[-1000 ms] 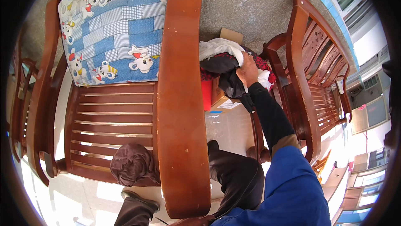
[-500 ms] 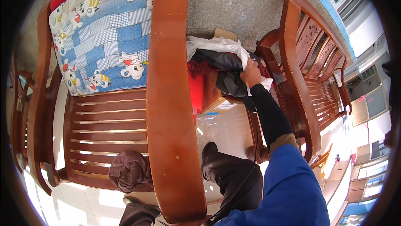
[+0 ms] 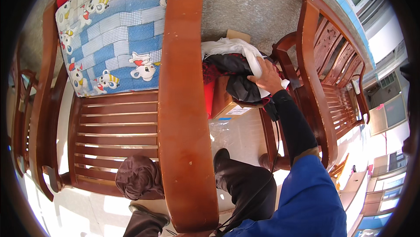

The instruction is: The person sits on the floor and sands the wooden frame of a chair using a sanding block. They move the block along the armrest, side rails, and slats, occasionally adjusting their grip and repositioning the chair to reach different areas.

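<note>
My right hand (image 3: 267,78) lies on a heap of clothes in a cardboard box (image 3: 224,101), its fingers stretched out and its thumb apart. Under the fingers runs a white cloth (image 3: 253,55), which curves along the back of the heap. Beside the thumb is a dark grey garment (image 3: 243,89). Dark red patterned fabric (image 3: 211,71) and a bright red piece (image 3: 209,99) show at the left. Of my left hand (image 3: 194,234) only a sliver of skin shows at the bottom edge, below the wooden armrest (image 3: 183,105); its fingers are hidden.
A slatted wooden bench (image 3: 116,138) on the left carries a blue cushion with cartoon animals (image 3: 131,31) and a crumpled brown cloth (image 3: 138,178). Another wooden bench (image 3: 323,49) stands close to the box on the right. A dark cord (image 3: 274,154) hangs past my leg.
My right hand has loosened from a closed grip on the white cloth to stretched fingers lying on it. The view has shifted slightly.
</note>
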`<state>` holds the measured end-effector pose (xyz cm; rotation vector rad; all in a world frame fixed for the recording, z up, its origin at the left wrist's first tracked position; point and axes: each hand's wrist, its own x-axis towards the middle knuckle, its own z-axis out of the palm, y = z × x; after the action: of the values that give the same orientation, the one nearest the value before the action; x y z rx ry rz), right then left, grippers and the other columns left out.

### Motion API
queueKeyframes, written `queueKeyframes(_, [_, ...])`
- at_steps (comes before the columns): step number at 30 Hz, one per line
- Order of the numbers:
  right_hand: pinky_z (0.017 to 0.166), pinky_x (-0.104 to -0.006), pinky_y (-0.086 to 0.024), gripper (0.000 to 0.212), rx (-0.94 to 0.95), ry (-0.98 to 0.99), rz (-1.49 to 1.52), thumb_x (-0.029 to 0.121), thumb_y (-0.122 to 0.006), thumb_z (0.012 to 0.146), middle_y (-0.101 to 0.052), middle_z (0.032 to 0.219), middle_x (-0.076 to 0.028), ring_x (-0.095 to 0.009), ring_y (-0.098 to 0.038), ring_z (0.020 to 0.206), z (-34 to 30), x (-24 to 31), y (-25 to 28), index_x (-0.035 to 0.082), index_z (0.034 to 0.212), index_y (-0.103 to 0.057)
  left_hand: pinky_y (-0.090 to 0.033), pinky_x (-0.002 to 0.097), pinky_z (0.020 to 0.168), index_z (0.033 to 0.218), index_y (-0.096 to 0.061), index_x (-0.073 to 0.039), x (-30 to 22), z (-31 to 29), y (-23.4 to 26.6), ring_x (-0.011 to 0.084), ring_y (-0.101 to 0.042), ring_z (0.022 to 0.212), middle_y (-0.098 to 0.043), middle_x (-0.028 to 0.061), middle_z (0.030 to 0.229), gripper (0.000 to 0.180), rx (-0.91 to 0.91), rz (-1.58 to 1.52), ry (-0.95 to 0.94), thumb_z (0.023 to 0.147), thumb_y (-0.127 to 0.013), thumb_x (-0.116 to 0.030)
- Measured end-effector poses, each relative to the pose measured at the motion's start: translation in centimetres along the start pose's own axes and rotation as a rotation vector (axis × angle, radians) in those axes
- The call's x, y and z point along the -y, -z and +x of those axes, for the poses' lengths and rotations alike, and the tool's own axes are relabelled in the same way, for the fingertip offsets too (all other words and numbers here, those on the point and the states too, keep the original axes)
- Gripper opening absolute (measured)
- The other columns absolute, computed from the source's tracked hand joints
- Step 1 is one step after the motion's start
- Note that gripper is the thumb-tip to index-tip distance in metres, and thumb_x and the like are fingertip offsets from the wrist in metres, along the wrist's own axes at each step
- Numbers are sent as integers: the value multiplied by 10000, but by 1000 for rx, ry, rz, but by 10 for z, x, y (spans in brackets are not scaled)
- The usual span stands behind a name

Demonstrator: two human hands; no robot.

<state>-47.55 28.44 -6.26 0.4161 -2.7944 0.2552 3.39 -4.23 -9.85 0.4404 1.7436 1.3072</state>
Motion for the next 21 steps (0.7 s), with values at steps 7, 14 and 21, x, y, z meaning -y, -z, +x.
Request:
queueKeyframes(7, [1160,-554,-432,827,-226,234,-56,411,-887,853,-544,1495,-222,-461,-526,1370,-25,1,16,82,1528,-540,-566,493,957,1378,-635,-20,4,-10,-11,421,-722,1086,-765,213,1081,538,4,32,-37,1006,-681,-405])
queueKeyframes(14, [1171,-501,-437,583,-120,415,260,216,-769,981,-577,1485,-244,-451,-570,1357,-51,80,68,19,1492,-569,-565,495,981,1358,-641,-10,1,-26,-17,428,-722,1113,-770,218,1095,556,-17,221,-11,1017,-681,-447])
queueKeyframes(21, [1198,-451,-426,496,90,626,591,219,-717,1011,-593,1493,-238,-398,-563,1406,-79,216,119,-26,1430,-615,-580,531,942,1383,-682,-92,-9,-74,-3,423,-736,1089,-769,207,1160,542,-157,274,84,958,-703,-427])
